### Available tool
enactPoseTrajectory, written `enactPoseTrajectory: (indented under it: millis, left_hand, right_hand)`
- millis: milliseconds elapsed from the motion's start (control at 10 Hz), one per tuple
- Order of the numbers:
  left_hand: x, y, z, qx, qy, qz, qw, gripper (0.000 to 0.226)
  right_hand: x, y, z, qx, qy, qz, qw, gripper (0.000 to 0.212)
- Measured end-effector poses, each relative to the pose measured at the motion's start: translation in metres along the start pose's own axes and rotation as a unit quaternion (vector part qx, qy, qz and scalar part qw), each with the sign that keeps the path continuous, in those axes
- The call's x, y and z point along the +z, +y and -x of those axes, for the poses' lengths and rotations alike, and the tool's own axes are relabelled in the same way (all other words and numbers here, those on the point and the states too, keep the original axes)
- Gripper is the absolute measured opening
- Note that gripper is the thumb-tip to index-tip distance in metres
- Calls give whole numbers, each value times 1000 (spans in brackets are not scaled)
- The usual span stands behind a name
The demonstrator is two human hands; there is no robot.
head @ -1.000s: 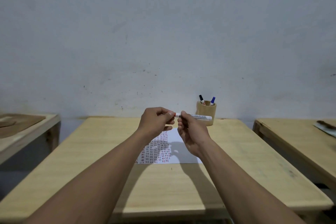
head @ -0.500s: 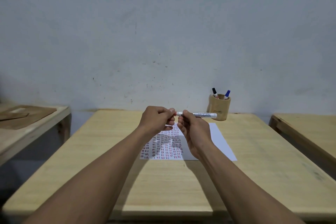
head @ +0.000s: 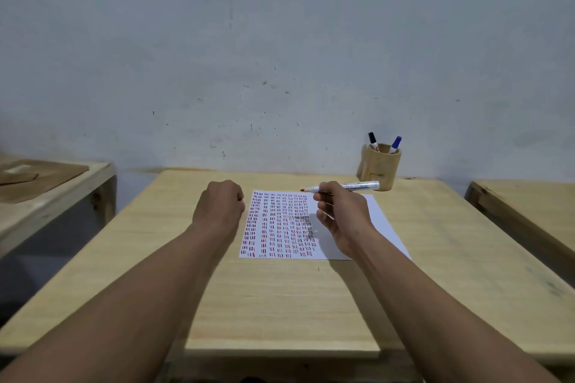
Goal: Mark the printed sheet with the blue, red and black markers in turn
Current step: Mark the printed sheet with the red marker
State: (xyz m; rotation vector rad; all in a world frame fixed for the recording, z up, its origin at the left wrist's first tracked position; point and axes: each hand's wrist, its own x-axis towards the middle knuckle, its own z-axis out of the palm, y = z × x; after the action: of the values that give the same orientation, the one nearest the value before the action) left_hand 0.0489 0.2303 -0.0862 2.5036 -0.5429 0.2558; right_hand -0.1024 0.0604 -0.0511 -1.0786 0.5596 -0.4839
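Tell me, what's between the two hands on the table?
In the head view, the printed sheet with its rows of red and dark marks lies between the closed left hand and the right hand, which holds an uncapped marker above it.

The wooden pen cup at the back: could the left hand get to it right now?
Probably, but awkwardly. The left hand is a closed fist left of the sheet; the cup stands far right, behind the right hand holding the marker, so it must cross over.

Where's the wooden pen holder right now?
Head view: the wooden pen holder stands at the table's far right, behind the printed sheet.
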Motion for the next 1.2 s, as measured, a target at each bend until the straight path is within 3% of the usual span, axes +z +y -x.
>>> enactPoseTrajectory:
  millis: [200, 400, 500, 600, 800, 1200]
  left_hand:
    - [8, 0, 5, 2, 10, -10, 1000, 40]
    - [4, -1, 44, -2, 16, -22, 1000, 40]
    - [1, -9, 56, 13, -19, -47, 999, 39]
    - [3, -23, 58, 13, -107, -112, 988, 48]
    - [5, -29, 59, 25, -130, -132, 982, 52]
    - [4, -28, 62, 24, -124, -133, 983, 52]
  right_hand:
    - [-4, -2, -4, -21, -10, 57, 998, 13]
    - [-27, 2, 0, -110, -17, 211, 971, 26]
    - [-37, 7, 8, -98, -64, 239, 964, 25]
    - [-43, 13, 14, -90, -80, 255, 959, 17]
    - [-49, 35, 12, -153, 10, 406, 901, 18]
    - [-48, 37, 11, -171, 16, 453, 875, 25]
